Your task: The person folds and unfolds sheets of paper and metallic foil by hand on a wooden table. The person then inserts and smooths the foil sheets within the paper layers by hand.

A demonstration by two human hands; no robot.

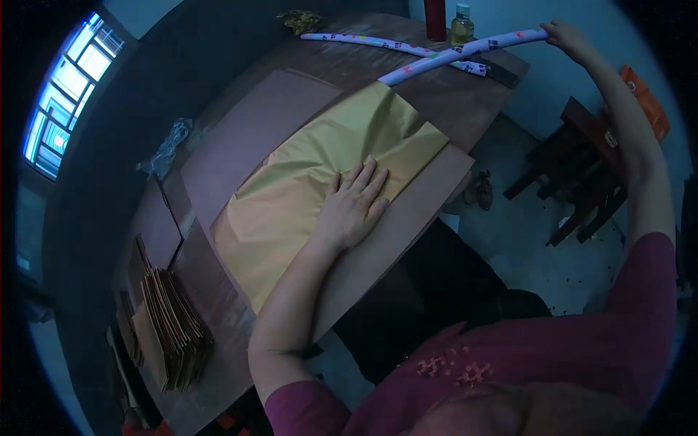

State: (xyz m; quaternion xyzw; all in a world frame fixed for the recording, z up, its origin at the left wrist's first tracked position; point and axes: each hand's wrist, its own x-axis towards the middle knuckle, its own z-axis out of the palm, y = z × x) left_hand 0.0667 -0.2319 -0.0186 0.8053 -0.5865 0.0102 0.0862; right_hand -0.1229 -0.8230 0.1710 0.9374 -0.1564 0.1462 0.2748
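Note:
My left hand (pixel 354 206) lies flat with fingers spread on a creased gold sheet (pixel 291 189), which rests over brown boards (pixel 407 211) on the table. Up at the right, my right hand (pixel 563 38) has its fingers closed on the end of a white patterned roll (pixel 465 52). This roll slants down to the left, its lower end at the top edge of the gold sheet. A second patterned roll (pixel 363 41) lies on the table, crossing beneath the first.
A stack of folded brown pieces (pixel 174 327) stands at the lower left, near clear plastic (pixel 171 145). A red cylinder (pixel 435 20) and a bottle (pixel 462 26) are at the back. A wooden stool (pixel 574 167) and an orange bag (pixel 645 102) are at the right.

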